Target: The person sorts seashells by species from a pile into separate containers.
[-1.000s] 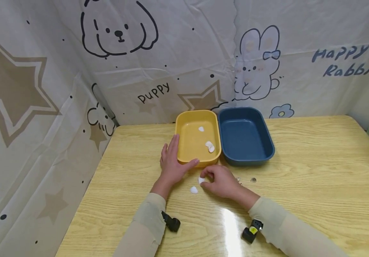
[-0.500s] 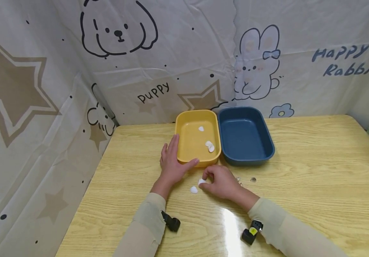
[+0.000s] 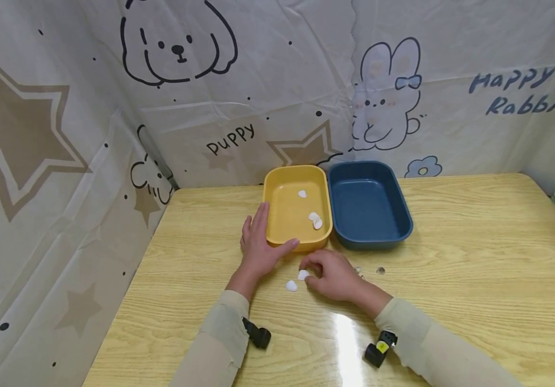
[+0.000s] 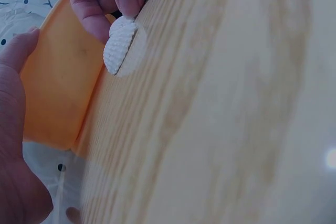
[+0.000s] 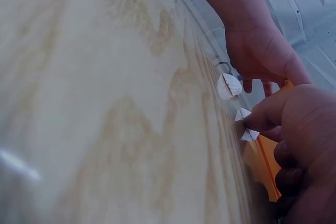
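My left hand (image 3: 259, 251) rests against the near left corner of a yellow bin (image 3: 282, 243), its fingers straight along the side wall and its thumb at the front rim. In front of the bin, my right hand (image 3: 333, 275) has its curled thumb and forefinger at a white seashell (image 3: 303, 274) on the table; the right wrist view shows the thumb across this shell (image 5: 253, 134). A second white seashell (image 3: 291, 286) lies just nearer and to the left, its ribbed back visible in the left wrist view. Several white seashells (image 3: 313, 216) lie inside the yellow bin.
A dark blue bin (image 3: 406, 232) stands against the yellow one's right side. Beyond my right hand lie a small brownish piece (image 3: 381, 270) and some small pale pieces (image 3: 359, 269), partly hidden. A printed cloth (image 3: 277, 64) hangs behind the wooden table (image 3: 475, 258).
The seashell at my right fingertips has shifted slightly nearer, and the right thumb and forefinger have spread a little around it. My left hand stays put on the yellow bin.
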A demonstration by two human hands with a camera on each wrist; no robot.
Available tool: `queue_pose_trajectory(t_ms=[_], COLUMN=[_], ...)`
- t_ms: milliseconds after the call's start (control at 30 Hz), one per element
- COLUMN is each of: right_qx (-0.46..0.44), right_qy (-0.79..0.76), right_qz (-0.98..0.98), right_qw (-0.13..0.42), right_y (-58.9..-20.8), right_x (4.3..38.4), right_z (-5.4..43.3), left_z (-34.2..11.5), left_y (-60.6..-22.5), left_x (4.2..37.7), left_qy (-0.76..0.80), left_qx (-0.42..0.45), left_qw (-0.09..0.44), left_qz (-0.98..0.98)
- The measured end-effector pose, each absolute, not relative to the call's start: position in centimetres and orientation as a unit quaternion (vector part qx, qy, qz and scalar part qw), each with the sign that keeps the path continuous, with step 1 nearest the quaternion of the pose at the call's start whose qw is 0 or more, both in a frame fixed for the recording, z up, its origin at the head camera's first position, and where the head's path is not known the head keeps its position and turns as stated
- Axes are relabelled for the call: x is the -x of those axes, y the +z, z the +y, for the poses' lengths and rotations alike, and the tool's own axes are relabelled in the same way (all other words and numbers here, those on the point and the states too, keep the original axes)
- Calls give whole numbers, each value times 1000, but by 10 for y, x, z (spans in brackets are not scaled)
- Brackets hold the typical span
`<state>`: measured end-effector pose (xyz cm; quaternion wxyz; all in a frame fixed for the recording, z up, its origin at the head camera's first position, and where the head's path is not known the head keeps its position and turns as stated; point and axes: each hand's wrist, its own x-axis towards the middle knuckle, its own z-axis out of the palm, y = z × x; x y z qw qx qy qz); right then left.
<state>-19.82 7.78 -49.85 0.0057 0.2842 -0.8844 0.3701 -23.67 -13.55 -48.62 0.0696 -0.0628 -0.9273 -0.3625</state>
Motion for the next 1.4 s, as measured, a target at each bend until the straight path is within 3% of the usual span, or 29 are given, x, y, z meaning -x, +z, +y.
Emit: queue_pose_trajectory(t_ms=[733, 1400], right_qx=[-239, -315], right_qy=[363, 351], right_qz=[-900, -880], right_qw=[25, -55], right_y=[-500, -491], right_x=[198, 208], right_z=[76, 86], left_z=[-135, -136], left_y=[-487, -488], left_x=[236, 237], left_qy=[-358, -364], left_qx=[61, 62], left_qw=[71, 67], left_qz=[-929, -927])
